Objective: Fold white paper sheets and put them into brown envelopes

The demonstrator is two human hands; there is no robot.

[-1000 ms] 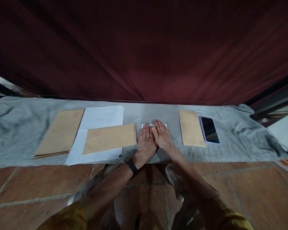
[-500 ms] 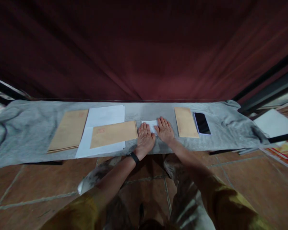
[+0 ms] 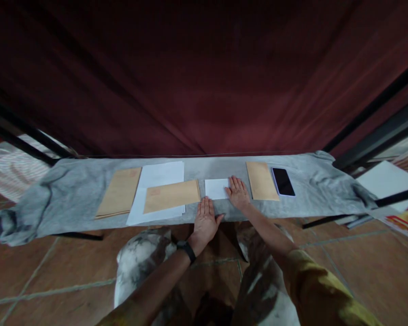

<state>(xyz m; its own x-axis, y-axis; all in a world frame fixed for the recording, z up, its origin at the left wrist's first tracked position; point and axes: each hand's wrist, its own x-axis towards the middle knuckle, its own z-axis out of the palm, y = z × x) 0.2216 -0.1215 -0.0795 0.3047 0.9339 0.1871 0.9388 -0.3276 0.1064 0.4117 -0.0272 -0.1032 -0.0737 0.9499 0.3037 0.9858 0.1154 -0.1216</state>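
Right hand (image 3: 238,194) presses open-palmed on small white sheet (image 3: 216,188), left hand (image 3: 206,220) flat beside it (flattening step, apparently; next wants even pressure).

Left hand (image 3: 206,218) flat, palm down, fingers together toward 12 o'clock | right hand (image 3: 238,193) flat at its 1 o'clock, fingers slightly spread | both stretched forward

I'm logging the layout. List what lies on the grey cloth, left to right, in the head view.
Brown envelope stack → white sheets → folded white paper → right hand → single brown envelope → phone.
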